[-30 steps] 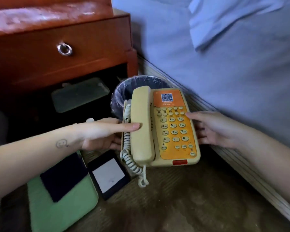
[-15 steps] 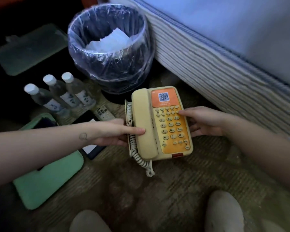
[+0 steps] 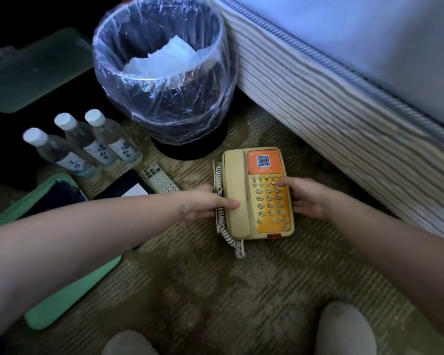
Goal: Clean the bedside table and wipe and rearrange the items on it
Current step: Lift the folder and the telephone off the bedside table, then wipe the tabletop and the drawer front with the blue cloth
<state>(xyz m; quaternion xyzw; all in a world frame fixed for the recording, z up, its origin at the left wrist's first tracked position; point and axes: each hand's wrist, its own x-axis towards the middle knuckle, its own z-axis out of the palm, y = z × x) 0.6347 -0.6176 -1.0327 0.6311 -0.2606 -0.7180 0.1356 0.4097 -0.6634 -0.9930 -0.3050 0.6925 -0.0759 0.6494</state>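
Lowered since a second ago, the telephone (image 3: 254, 201) is now sitting down at the carpet (image 3: 215, 290) instead of up before the drawer; whether it is touching the carpet I cannot tell. The left grip (image 3: 210, 203) is clasping its left edge by the coiled cord, thumb pressing on the smooth cream handset. The right grip (image 3: 305, 198) is clasping the right edge, thumb lying on the orange keypad.

Just far of the phone, a round bin (image 3: 169, 108) lined with crinkled clear plastic is holding white tissue (image 3: 164, 60). The ribbed, striped mattress side (image 3: 344, 111) is closing off the right. Left of the bin, three clear bottles (image 3: 87, 147) with white caps are standing together. A grey remote (image 3: 158, 178) is lying near them, and the left forearm is crossing over a flat mint-green case (image 3: 69, 290).
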